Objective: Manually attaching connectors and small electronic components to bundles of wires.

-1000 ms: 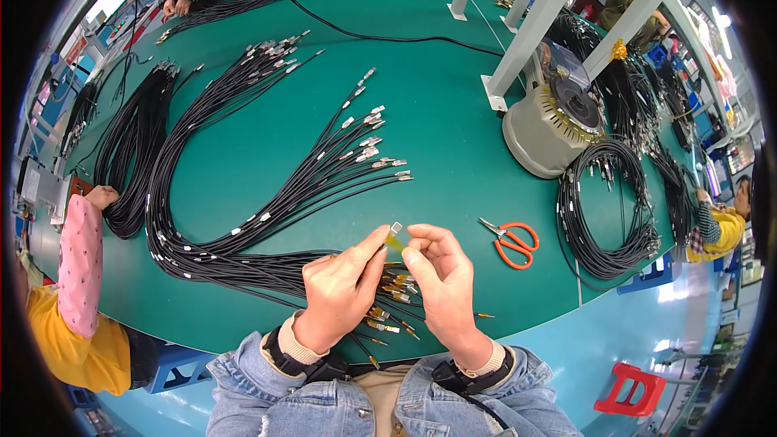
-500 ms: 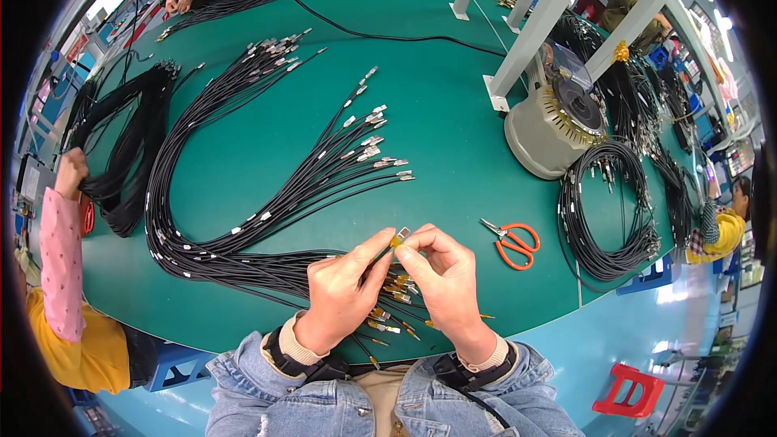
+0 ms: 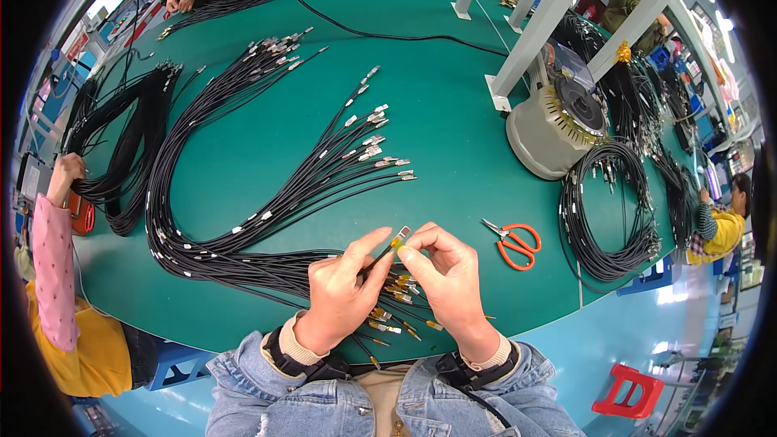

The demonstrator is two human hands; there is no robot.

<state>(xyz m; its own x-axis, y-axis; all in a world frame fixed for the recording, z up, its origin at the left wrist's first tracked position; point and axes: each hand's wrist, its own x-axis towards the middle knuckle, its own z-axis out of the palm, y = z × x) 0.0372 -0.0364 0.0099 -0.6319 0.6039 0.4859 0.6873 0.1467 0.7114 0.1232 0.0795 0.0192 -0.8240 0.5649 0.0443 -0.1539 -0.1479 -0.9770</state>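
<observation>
Near the table's front edge, my left hand [image 3: 346, 282] is closed round a black cable [image 3: 373, 262]. The cable's silver metal connector [image 3: 401, 235] sticks up past my fingers, with yellow wrapping just below it. My right hand [image 3: 442, 277] is beside it, thumb and forefinger pinched on a small yellow piece, perhaps tape, close to the connector. More cable ends with yellow-wrapped connectors [image 3: 383, 327] lie under and between my hands. They belong to a thick bundle of black cables [image 3: 212, 262] that curves away to the left, with other silver-tipped ends fanned out on the table.
Orange-handled cutters [image 3: 516, 244] lie right of my hands on the green table [image 3: 453, 105]. Beyond stand a round grey-beige device [image 3: 544, 139], metal posts [image 3: 530, 44] and a coiled cable bundle [image 3: 603, 252]. A co-worker's hand [image 3: 68, 170] touches a dark cable bundle at left.
My right fingertips have drawn slightly away from the connector, baring more of it and the yellow piece in the pinch. The left co-worker's hand has shifted slightly down.
</observation>
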